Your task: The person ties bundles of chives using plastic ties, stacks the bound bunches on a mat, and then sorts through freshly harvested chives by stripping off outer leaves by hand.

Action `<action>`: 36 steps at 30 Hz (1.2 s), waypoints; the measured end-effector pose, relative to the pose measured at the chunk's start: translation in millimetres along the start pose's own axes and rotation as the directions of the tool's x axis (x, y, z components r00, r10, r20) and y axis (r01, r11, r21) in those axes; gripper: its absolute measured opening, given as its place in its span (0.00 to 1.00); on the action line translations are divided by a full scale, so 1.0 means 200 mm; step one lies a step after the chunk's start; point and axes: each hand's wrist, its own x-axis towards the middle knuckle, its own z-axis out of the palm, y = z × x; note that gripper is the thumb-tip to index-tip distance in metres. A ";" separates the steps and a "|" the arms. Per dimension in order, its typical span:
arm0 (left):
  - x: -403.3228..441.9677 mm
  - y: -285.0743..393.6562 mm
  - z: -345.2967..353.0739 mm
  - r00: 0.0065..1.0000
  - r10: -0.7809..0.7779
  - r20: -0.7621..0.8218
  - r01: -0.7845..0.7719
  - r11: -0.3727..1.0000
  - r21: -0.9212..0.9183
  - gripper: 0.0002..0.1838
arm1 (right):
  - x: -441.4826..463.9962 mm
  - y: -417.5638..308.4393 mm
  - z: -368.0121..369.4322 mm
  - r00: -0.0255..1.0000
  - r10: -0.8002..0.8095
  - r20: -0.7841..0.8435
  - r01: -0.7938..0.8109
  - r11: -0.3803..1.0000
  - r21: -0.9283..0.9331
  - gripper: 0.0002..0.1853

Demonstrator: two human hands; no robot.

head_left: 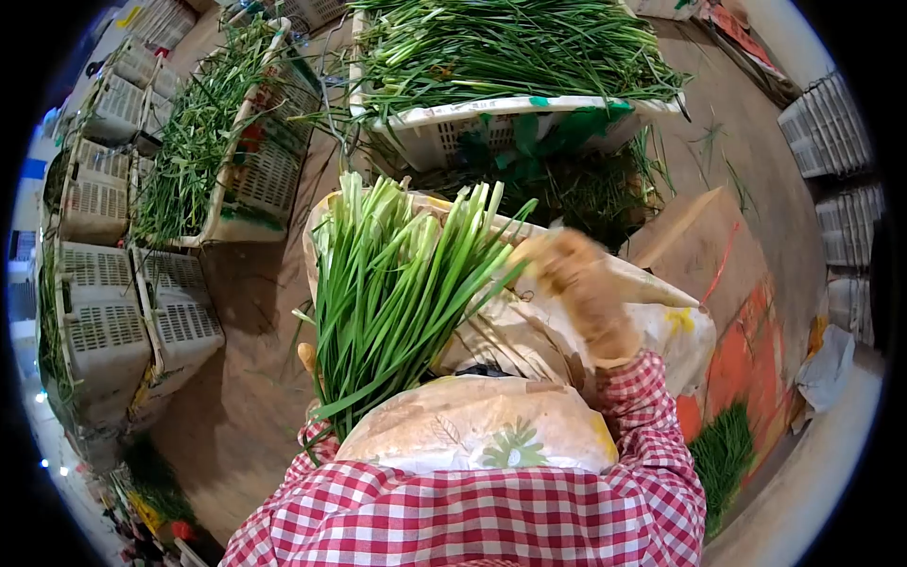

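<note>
A thick bunch of long green leafy stalks point(397, 293) lies over my lap, pale cut ends pointing away from me. My left hand point(308, 357) is at the bunch's left side, mostly hidden under the leaves, with only a fingertip or thumb showing. Just right of the bunch is my right hand point(572, 269), in a brownish glove and smeared by motion; its fingers reach toward the leaf tips at the bunch's right edge. A stained pale apron point(472, 420) covers my lap.
A white crate point(425, 142) heaped with green stalks stands ahead. Another filled crate point(260, 180) is at the left, beside stacked empty crates point(104, 331). Loose greens point(723, 463) lie at the lower right. More crates point(827, 128) are stacked at the far right.
</note>
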 end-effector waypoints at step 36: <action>-0.07 0.00 -0.11 0.977 -0.196 0.081 0.206 0.969 -0.138 0.50 | 0.29 -0.19 0.18 0.864 0.168 0.474 0.406 0.323 -0.855 0.21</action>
